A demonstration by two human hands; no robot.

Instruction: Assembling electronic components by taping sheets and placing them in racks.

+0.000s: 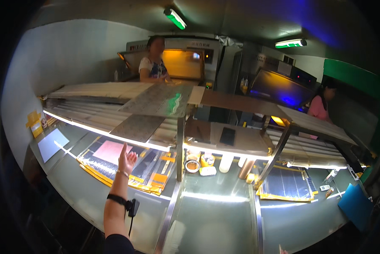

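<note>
My left hand (pixel 127 162) is raised over the left part of the glass-topped bench, palm turned to the right. Its fingers are apart and loosely bent, with nothing in them. Behind it lie a pink sheet (pixel 107 151) and a stack of dark film sheets with yellow-taped edges (pixel 97 170); whether the hand touches them I cannot tell. A strap with a small black device (pixel 133 207) sits on my left forearm. Only a sliver of my right hand (pixel 282 250) shows at the lower edge, its fingers mostly hidden.
Lit shelves (pixel 152 146) on metal posts (pixel 180 148) span the bench. Beneath them stand a tape roll (pixel 192 166), a white bottle (pixel 226 164) and another film stack (pixel 285 184). A blue board (pixel 355 207) is at right. Two people work beyond.
</note>
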